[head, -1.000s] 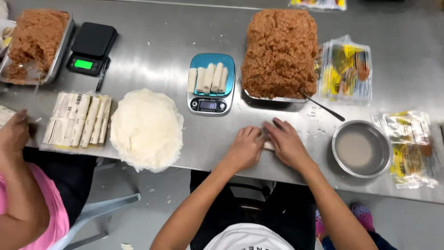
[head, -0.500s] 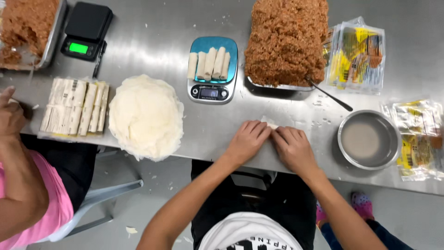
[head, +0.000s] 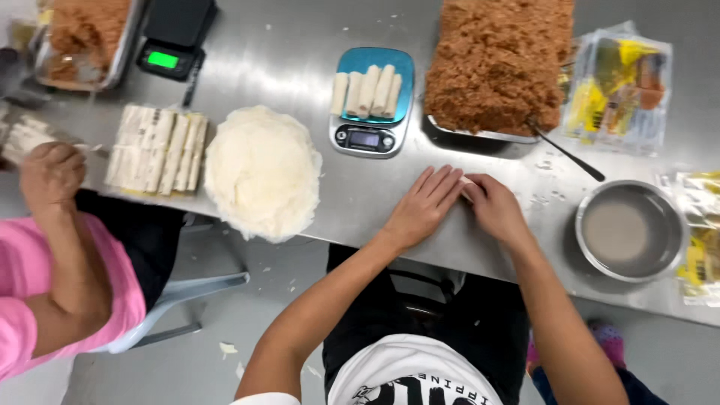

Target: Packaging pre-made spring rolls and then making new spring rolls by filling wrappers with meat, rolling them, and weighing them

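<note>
A small pale roll (head: 468,184) (a wrapper rolled around filling, as far as can be told) is pressed flat against the steel counter (head: 285,67) between the two hands. The left hand (head: 421,206) is laid palm down with its fingers stretched out toward the roll, and the right hand (head: 491,206) is curled over the roll's other side; only a sliver of the roll is seen between the fingertips, so neither hand is clenched into a fist, and both are kept in touch with it near the counter's front edge.

Just beyond the hands, a blue kitchen scale (head: 373,101) is set, and four finished rolls (head: 367,93) are laid side by side on its platform. To its right, a metal tray is heaped with brown shredded filling (head: 499,64), and a dark-handled utensil (head: 566,154) is propped against it. A round steel bowl of cloudy liquid (head: 630,229) is placed near the right hand. A stack of round white wrappers (head: 261,171) is seen to the left, overhanging the counter's edge, and beside it a batch of rolls (head: 157,148) is lined up.

At the far left, another person's hand (head: 49,172) (pink sleeve below it) is rested at the counter, near a black scale with a green display (head: 174,39).
</note>
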